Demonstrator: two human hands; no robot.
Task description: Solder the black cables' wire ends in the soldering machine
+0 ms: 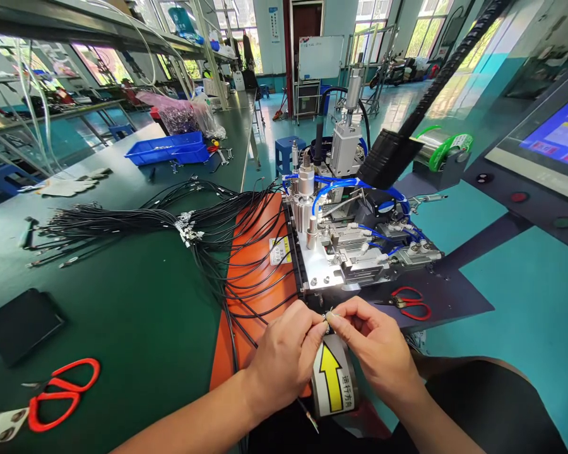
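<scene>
Green workbench (pixel 123 315) before you; on it, a spread bundle of black cables (pixel 137 222) crossing an orange mat (pixel 260 265). Beyond your hands stands the pneumatic fixture (pixel 341 246), with small red scissors (pixel 409 301) beside it. Your left hand (pixel 284 356) and right hand (pixel 376 343) pinch one small cable terminal (pixel 329 315) between fingertips, just above the yellow-arrow label (pixel 334 378).

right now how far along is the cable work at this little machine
Done: cannot tell; no finished pile stands apart. In hand: the left hand and right hand pinch a small metal fitting on a black cable end together, just in front of the machine. Left: a large spread of black cables lies across the green bench and the orange mat, so much looks still to handle.
</scene>
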